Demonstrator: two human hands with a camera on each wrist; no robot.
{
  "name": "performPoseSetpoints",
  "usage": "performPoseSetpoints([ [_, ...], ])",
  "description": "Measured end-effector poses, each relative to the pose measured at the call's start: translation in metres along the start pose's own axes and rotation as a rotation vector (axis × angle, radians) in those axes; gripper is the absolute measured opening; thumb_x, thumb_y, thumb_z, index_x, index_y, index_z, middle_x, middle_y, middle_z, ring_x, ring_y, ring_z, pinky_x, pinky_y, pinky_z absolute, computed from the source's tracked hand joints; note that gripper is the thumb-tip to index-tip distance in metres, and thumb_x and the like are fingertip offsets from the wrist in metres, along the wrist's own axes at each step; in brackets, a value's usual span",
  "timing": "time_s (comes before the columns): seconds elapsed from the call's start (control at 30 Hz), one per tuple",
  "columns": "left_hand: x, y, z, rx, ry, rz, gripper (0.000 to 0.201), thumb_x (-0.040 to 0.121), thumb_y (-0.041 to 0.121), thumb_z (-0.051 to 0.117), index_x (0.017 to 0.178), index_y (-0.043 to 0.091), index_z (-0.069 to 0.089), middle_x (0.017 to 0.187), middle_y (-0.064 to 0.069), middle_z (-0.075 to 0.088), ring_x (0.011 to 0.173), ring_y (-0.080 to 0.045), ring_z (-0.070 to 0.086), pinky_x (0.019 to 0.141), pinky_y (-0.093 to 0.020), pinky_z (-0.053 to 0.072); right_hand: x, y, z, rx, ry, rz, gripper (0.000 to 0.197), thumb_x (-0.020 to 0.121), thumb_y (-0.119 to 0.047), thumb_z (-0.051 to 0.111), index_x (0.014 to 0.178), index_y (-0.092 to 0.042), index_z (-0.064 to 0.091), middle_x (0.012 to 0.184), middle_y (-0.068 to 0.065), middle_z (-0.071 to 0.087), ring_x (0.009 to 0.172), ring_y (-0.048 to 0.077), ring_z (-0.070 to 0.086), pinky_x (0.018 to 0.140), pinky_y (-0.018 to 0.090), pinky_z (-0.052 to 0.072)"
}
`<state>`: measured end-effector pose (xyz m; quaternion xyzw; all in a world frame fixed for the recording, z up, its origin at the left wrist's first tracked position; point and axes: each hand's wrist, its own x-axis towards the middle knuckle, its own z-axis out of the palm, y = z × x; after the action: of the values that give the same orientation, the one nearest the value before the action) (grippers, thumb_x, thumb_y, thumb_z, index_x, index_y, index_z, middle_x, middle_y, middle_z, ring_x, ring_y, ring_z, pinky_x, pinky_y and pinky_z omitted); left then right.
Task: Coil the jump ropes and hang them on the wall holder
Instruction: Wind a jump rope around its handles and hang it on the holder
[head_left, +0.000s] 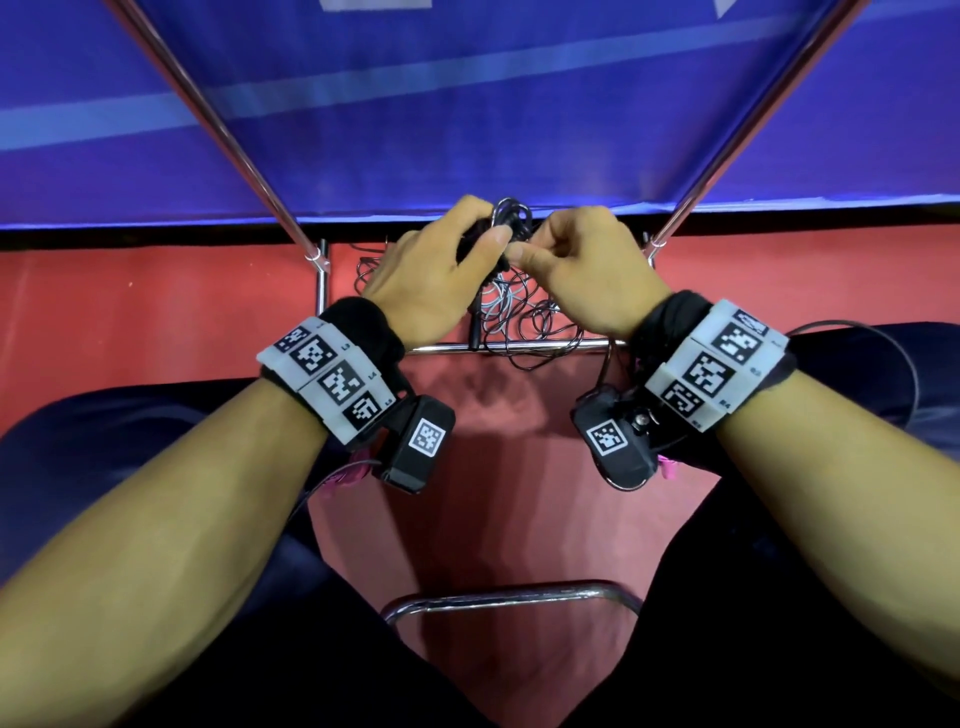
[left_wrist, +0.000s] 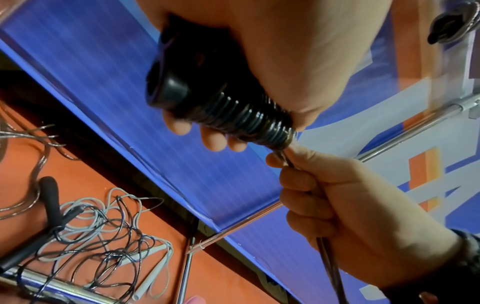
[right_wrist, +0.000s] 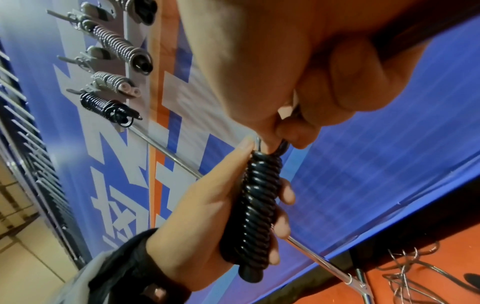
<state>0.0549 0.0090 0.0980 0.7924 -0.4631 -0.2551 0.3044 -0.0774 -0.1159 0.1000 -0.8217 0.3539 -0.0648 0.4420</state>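
Observation:
A black jump rope (right_wrist: 255, 205), wound in tight turns around its handles, stands nearly upright in my left hand (head_left: 483, 244), whose fingers wrap around it. The coil's blunt handle end (left_wrist: 166, 88) pokes out below that fist. My right hand (head_left: 524, 252) pinches the rope's free strand (left_wrist: 287, 161) just where it leaves the top of the coil. Both hands meet in front of the blue banner. The wall holder (right_wrist: 128, 39) shows at the upper left of the right wrist view, with a black coiled rope (right_wrist: 103, 103) and a striped one (right_wrist: 116, 45) hanging on its hooks.
Loose grey and dark ropes (left_wrist: 103, 236) lie tangled on the red floor (head_left: 156, 312) below my hands, beside a black handle (left_wrist: 49, 195). Chrome frame bars (head_left: 509, 347) cross under the wrists and slant up the blue banner (head_left: 467, 104). A chrome stool rail (head_left: 509, 592) sits between my legs.

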Motion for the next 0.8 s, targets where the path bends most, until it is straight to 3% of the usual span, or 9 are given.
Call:
performPoseSetpoints([
  [0.07,0.000,0.000,0.000,-0.002,-0.026,-0.024,0.034,0.091,0.058,0.049,0.118,0.037,0.048,0.078,0.000,0.067,0.073,-0.027,0.068,0.071,-0.048,0.055,0.003,0.003,0.002,0.066,0.007,0.020,0.031,0.089,-0.041,0.072,0.071,-0.018,0.059,0.058,-0.009,0.053,0.045,-0.002,0.041,0.050,0.013,0.036],
  [0.2,-0.001,0.001,0.002,-0.206,-0.113,-0.026,0.058,0.075,0.036,0.061,0.131,0.034,0.045,0.087,-0.002,0.067,0.078,-0.035,0.068,0.069,-0.056,0.055,0.008,0.007,0.004,0.199,0.025,0.056,0.029,0.088,-0.035,0.073,0.070,-0.018,0.059,0.060,-0.004,0.056,0.054,0.008,0.047,0.058,0.024,0.041],
  [0.33,0.003,0.007,-0.003,-0.563,-0.190,-0.150,0.071,0.074,0.012,0.061,0.142,0.023,0.043,0.095,-0.010,0.058,0.085,-0.046,0.068,0.073,-0.044,0.054,0.012,0.005,0.001,0.316,0.043,0.067,0.031,0.090,-0.024,0.072,0.065,-0.015,0.056,0.057,-0.002,0.052,0.043,0.004,0.042,0.047,0.018,0.037],
  [0.4,0.003,0.012,-0.006,-0.797,-0.254,-0.268,0.076,0.069,0.005,0.053,0.143,0.022,0.043,0.101,-0.015,0.055,0.084,-0.041,0.068,0.068,-0.038,0.055,0.012,0.003,-0.003,0.411,0.035,0.081,0.034,0.091,-0.017,0.071,0.063,-0.013,0.053,0.058,0.002,0.049,0.038,0.002,0.037,0.040,0.013,0.032],
  [0.47,0.001,0.016,-0.006,-0.957,-0.300,-0.297,0.075,0.068,-0.003,0.048,0.140,0.019,0.044,0.107,-0.019,0.051,0.083,-0.036,0.067,0.061,-0.032,0.055,0.013,0.003,-0.003,0.504,0.036,0.106,0.038,0.093,-0.015,0.069,0.060,-0.013,0.049,0.057,0.003,0.048,0.036,0.003,0.034,0.037,0.014,0.030],
  [0.6,0.001,0.018,0.000,-0.982,-0.231,-0.283,0.072,0.084,-0.025,0.045,0.146,0.011,0.040,0.109,-0.023,0.059,0.089,-0.036,0.064,0.063,-0.033,0.056,0.014,0.003,0.007,0.452,0.095,0.111,0.039,0.098,-0.024,0.059,0.061,-0.017,0.048,0.054,-0.001,0.053,0.040,0.009,0.038,0.042,0.021,0.031],
  [0.7,0.005,0.016,-0.004,-1.032,-0.158,-0.282,0.069,0.086,-0.027,0.044,0.145,0.010,0.040,0.093,-0.015,0.071,0.083,-0.029,0.070,0.067,-0.035,0.057,0.011,-0.005,0.009,0.465,0.079,0.057,0.034,0.098,-0.032,0.051,0.067,-0.018,0.046,0.062,0.003,0.054,0.046,0.009,0.044,0.048,0.020,0.035],
  [0.8,0.007,0.014,-0.006,-0.991,-0.091,-0.271,0.072,0.082,-0.029,0.049,0.143,0.010,0.043,0.093,-0.013,0.073,0.084,-0.026,0.070,0.071,-0.034,0.056,0.008,-0.007,0.007,0.465,0.019,0.031,0.032,0.092,-0.040,0.060,0.075,-0.014,0.051,0.065,-0.002,0.051,0.049,0.006,0.042,0.051,0.019,0.034],
])
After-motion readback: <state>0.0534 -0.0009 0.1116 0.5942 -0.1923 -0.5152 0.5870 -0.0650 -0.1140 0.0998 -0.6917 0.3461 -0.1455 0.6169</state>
